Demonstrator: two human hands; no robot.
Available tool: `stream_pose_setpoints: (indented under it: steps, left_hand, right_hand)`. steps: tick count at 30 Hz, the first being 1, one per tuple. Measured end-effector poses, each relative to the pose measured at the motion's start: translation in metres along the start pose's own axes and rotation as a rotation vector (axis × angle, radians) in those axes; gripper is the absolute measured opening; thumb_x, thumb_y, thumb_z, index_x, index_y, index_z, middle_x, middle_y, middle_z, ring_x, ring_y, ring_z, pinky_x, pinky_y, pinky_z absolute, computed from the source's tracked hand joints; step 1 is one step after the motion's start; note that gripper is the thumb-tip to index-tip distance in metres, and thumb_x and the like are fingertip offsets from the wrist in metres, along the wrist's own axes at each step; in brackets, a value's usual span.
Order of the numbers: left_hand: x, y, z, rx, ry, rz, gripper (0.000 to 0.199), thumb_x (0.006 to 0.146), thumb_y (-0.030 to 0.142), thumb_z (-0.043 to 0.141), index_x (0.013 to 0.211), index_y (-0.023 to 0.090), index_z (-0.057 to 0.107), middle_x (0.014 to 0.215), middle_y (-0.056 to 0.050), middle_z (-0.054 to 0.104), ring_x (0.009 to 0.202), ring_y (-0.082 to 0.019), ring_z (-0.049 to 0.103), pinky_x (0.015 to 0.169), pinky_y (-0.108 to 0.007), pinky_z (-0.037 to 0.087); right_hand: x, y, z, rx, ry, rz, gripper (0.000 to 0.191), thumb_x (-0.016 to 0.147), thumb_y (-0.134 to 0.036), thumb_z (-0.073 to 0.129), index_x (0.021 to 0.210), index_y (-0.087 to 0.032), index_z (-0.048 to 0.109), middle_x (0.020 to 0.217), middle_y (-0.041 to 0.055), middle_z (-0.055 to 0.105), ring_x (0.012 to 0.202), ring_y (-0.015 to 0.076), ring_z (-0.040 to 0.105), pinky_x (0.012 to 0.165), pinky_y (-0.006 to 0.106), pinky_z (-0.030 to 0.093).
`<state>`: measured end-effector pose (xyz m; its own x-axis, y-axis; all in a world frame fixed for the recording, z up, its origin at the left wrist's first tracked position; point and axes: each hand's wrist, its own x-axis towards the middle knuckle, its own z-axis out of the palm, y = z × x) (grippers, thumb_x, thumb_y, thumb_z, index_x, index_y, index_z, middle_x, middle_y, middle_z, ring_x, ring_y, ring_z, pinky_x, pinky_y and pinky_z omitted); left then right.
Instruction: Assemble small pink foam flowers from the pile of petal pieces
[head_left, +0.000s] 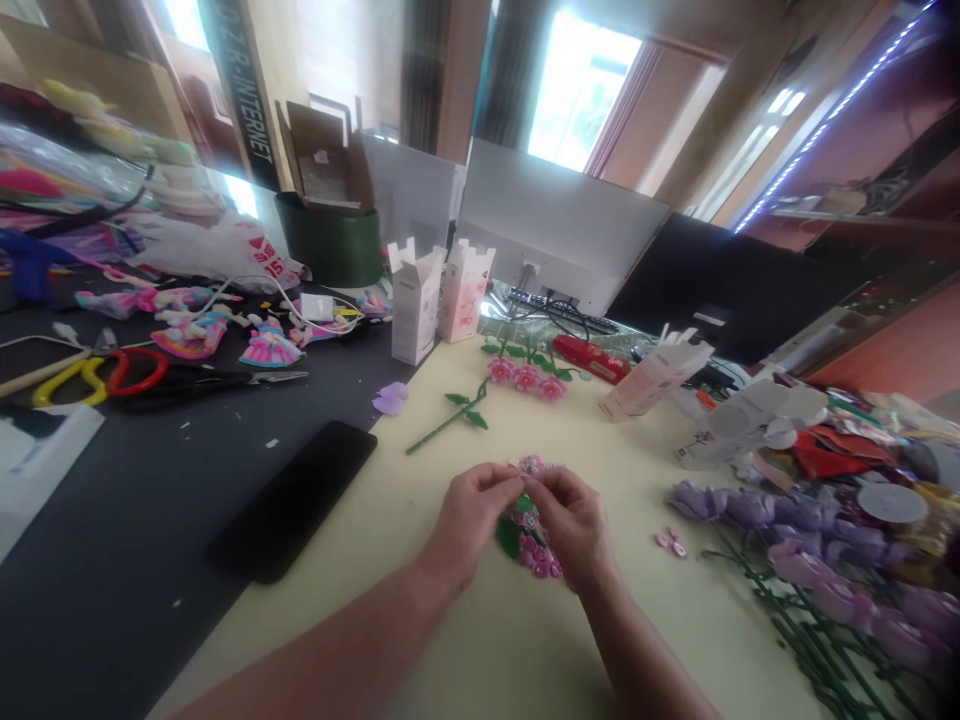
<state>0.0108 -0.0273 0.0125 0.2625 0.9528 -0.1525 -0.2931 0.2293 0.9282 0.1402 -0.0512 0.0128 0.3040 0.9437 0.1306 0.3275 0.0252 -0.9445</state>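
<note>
My left hand (477,515) and my right hand (574,520) meet fingertip to fingertip over the pale yellow tabletop. Both are closed in a pinch, and whatever lies between the fingertips is too small or hidden to name. Just below and behind them lies a cluster of small pink flower pieces (538,555) with a green leaf piece (508,537), partly covered by my fingers. Farther off are a green stem with leaves (452,418) and a row of pink toy flowers (527,377). A few small pink pieces (671,541) sit right of my right hand.
A black phone (300,500) lies at the left, beyond it scissors (101,377) and small dolls (271,342). Purple toy flowers (810,530) with green stems fill the right side. Open white boxes (416,300) and a tipped box (652,375) stand at the back, before monitors (555,220).
</note>
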Motion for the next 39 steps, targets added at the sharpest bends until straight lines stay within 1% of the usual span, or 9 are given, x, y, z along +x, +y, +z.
stream_pose_setpoints:
  steps: [4, 8, 11, 15, 20, 27, 33, 39]
  left_hand:
    - [0.002, 0.002, -0.001, 0.064, -0.016, 0.003, 0.017, 0.072, 0.031, 0.066, 0.076, 0.015, 0.068, 0.07, -0.001, 0.065, 0.068, -0.014, 0.056, 0.066, -0.025, 0.043]
    - [0.006, 0.008, -0.009, 0.27, -0.067, 0.014, 0.02, 0.073, 0.034, 0.064, 0.079, 0.015, 0.069, 0.073, -0.003, 0.067, 0.069, -0.016, 0.058, 0.065, -0.026, 0.044]
    - [0.008, 0.011, -0.012, 0.363, -0.08, 0.027, 0.02, 0.073, 0.034, 0.064, 0.078, 0.016, 0.069, 0.072, -0.002, 0.066, 0.067, -0.015, 0.057, 0.063, -0.025, 0.043]
    - [0.009, 0.01, -0.013, 0.337, -0.073, 0.034, 0.02, 0.072, 0.035, 0.065, 0.073, 0.015, 0.068, 0.067, 0.0, 0.064, 0.065, -0.014, 0.056, 0.061, -0.024, 0.042]
    - [0.01, 0.004, -0.013, 0.27, -0.092, 0.045, 0.024, 0.075, 0.038, 0.063, 0.077, 0.014, 0.069, 0.072, -0.003, 0.066, 0.071, -0.016, 0.058, 0.068, -0.026, 0.045]
    - [0.007, 0.006, -0.01, 0.371, -0.074, 0.113, 0.022, 0.077, 0.036, 0.062, 0.079, 0.015, 0.07, 0.075, -0.003, 0.068, 0.074, -0.018, 0.06, 0.067, -0.026, 0.045]
    - [0.002, 0.006, -0.005, 0.412, -0.023, 0.168, 0.019, 0.078, 0.032, 0.062, 0.079, 0.015, 0.07, 0.075, -0.003, 0.069, 0.075, -0.018, 0.06, 0.068, -0.025, 0.046]
    - [0.002, 0.001, -0.005, 0.379, -0.016, 0.211, 0.019, 0.079, 0.032, 0.061, 0.079, 0.015, 0.07, 0.075, -0.003, 0.069, 0.074, -0.017, 0.06, 0.068, -0.024, 0.046]
  right_hand:
    - [0.001, 0.001, -0.002, 0.009, -0.038, 0.011, 0.026, 0.074, -0.042, 0.069, 0.068, -0.017, 0.064, 0.058, -0.0015, 0.057, 0.054, 0.012, 0.047, 0.05, 0.024, 0.038]
    - [0.004, 0.001, -0.006, 0.009, -0.068, 0.039, 0.028, 0.071, -0.043, 0.072, 0.064, -0.016, 0.064, 0.052, -0.0038, 0.05, 0.05, 0.0099, 0.041, 0.047, 0.023, 0.033]
    - [0.004, -0.004, -0.01, -0.002, -0.123, 0.053, 0.026, 0.073, -0.041, 0.07, 0.068, -0.016, 0.066, 0.055, -0.0026, 0.052, 0.053, 0.0105, 0.042, 0.049, 0.023, 0.034]
    - [0.003, -0.011, -0.013, -0.003, -0.168, 0.078, 0.025, 0.076, -0.041, 0.068, 0.075, -0.016, 0.07, 0.057, -0.0014, 0.055, 0.054, 0.0117, 0.046, 0.05, 0.024, 0.037]
    - [0.003, -0.012, -0.015, -0.023, -0.169, 0.091, 0.028, 0.076, -0.042, 0.067, 0.075, -0.015, 0.071, 0.056, -0.0012, 0.055, 0.053, 0.0115, 0.045, 0.048, 0.023, 0.036]
    - [0.004, -0.008, -0.015, -0.085, -0.148, 0.084, 0.028, 0.075, -0.042, 0.067, 0.071, -0.014, 0.069, 0.057, -0.0013, 0.053, 0.054, 0.0118, 0.044, 0.049, 0.024, 0.036]
    - [0.003, -0.007, -0.012, -0.019, -0.126, 0.119, 0.029, 0.073, -0.043, 0.069, 0.071, -0.014, 0.068, 0.054, -0.0025, 0.051, 0.051, 0.0109, 0.042, 0.048, 0.023, 0.034]
    - [0.003, -0.004, -0.009, 0.059, -0.112, 0.155, 0.03, 0.072, -0.043, 0.07, 0.07, -0.014, 0.066, 0.052, -0.0038, 0.049, 0.048, 0.0089, 0.038, 0.044, 0.022, 0.029]
